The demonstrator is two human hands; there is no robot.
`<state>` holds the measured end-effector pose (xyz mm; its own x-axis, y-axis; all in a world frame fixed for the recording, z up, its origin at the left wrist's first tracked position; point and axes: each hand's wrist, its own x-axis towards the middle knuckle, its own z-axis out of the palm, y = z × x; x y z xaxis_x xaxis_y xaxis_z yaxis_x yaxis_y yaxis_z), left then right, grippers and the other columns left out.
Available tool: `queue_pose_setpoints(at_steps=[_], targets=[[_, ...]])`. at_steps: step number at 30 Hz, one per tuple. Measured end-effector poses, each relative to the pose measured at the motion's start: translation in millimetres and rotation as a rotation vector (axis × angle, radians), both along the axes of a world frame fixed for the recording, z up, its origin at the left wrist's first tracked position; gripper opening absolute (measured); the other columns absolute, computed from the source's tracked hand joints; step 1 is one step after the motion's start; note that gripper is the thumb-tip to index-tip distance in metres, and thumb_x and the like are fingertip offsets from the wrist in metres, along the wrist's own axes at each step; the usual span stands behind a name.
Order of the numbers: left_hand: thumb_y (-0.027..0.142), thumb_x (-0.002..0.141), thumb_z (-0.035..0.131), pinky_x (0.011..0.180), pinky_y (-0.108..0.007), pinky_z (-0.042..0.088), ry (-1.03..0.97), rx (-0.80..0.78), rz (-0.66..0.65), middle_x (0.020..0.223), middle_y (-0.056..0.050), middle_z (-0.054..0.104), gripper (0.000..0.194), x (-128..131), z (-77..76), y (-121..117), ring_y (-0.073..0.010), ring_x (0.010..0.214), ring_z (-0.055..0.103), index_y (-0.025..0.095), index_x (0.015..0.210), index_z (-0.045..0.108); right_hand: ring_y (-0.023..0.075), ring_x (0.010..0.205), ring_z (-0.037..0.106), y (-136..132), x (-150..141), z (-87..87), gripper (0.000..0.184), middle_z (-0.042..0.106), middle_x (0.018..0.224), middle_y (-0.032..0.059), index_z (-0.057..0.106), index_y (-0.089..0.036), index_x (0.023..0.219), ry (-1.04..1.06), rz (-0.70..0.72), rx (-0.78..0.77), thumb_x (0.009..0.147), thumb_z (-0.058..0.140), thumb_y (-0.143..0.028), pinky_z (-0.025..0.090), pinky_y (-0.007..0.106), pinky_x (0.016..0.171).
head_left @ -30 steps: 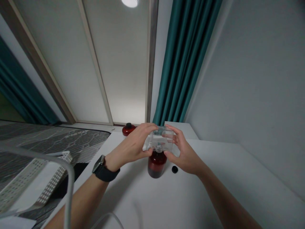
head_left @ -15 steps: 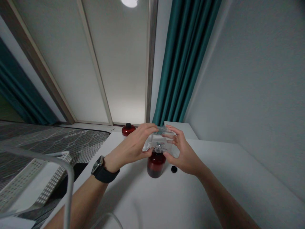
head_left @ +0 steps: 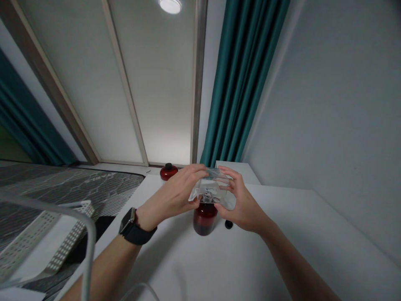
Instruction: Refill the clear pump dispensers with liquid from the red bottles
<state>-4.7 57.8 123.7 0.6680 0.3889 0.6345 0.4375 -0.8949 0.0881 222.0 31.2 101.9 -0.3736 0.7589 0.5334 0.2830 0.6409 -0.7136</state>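
Currently we log the left hand (head_left: 171,194) and the right hand (head_left: 241,201) raised together over a white tabletop (head_left: 269,255), with a clear plastic pack (head_left: 210,189) between them. Both grips are closed on the pack: the left hand wraps over its top and left side, while the right hand presses its opposite side with fingers and thumb. A small silvery part (head_left: 207,193) shows inside the pack, too small for us to identify. The pack sits directly above a dark red bottle (head_left: 205,221), which stands upright on the tabletop; the bottle's neck is hidden behind the pack, so we cannot tell whether the two touch. Just to the right of the bottle lies a small black disc (head_left: 229,224), probably a cap. Farther back, a second red bottle (head_left: 168,172) stands with its black top in place. As far as we can judge, the near bottle is uncapped, the far one is closed, and the pack has not been set down. A black-strapped watch (head_left: 128,223) sits on the left wrist. At lower left, a white perforated rack (head_left: 46,238) stands beside the tabletop, over a grey patterned mat (head_left: 65,184).
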Motion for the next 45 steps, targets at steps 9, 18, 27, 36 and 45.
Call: queue_pose_setpoints(at_steps=[9,18,27,36,45], targets=[[0.007,0.081,0.063,0.107,-0.054,0.047,0.009,0.011,0.000,0.137,-0.017,0.050,0.064,-0.6,-0.5,0.4,-0.0303,0.133,0.048,0.021,0.136,0.034,0.0291,0.130,0.050,0.7,0.5,-1.4,0.075,0.029,0.152,0.0128,0.027,-0.031,0.139,-0.008,0.002,0.030,0.078,0.067,-0.016,0.048,0.053,0.106],[0.011,0.080,0.064,0.107,-0.055,0.046,-0.021,-0.054,0.021,0.140,-0.016,0.051,0.064,0.8,-2.0,2.4,-0.0311,0.132,0.049,0.021,0.138,0.037,0.0299,0.130,0.051,2.3,-0.2,-3.2,0.076,0.030,0.152,0.0129,0.026,-0.031,0.142,0.008,-0.001,-0.013,0.079,0.064,-0.016,0.050,0.053,0.104],[0.011,0.078,0.063,0.111,-0.056,0.042,-0.039,-0.172,0.084,0.144,-0.017,0.046,0.079,2.4,-8.2,4.5,-0.0325,0.135,0.045,0.021,0.147,0.025,0.0275,0.122,0.055,9.6,-7.6,-15.5,0.068,0.036,0.147,0.0132,0.024,-0.030,0.144,0.092,-0.030,-0.180,0.086,0.059,-0.026,0.050,0.053,0.102],[0.008,0.076,0.063,0.109,-0.053,0.045,-0.065,-0.120,0.050,0.136,-0.016,0.049,0.071,3.0,-3.7,1.4,-0.0323,0.128,0.050,0.020,0.139,0.032,0.0283,0.116,0.056,5.7,-7.0,-12.7,0.070,0.029,0.146,0.0126,0.028,-0.032,0.142,0.027,-0.076,0.005,0.081,0.062,-0.020,0.053,0.052,0.098],[0.009,0.078,0.064,0.105,-0.053,0.047,-0.067,-0.019,0.023,0.133,-0.017,0.049,0.062,2.4,-3.7,1.6,-0.0315,0.126,0.050,0.019,0.131,0.033,0.0316,0.132,0.042,5.2,-3.2,-9.8,0.078,0.031,0.145,0.0138,0.026,-0.029,0.143,-0.083,-0.102,0.230,0.076,0.066,-0.017,0.051,0.051,0.101]])
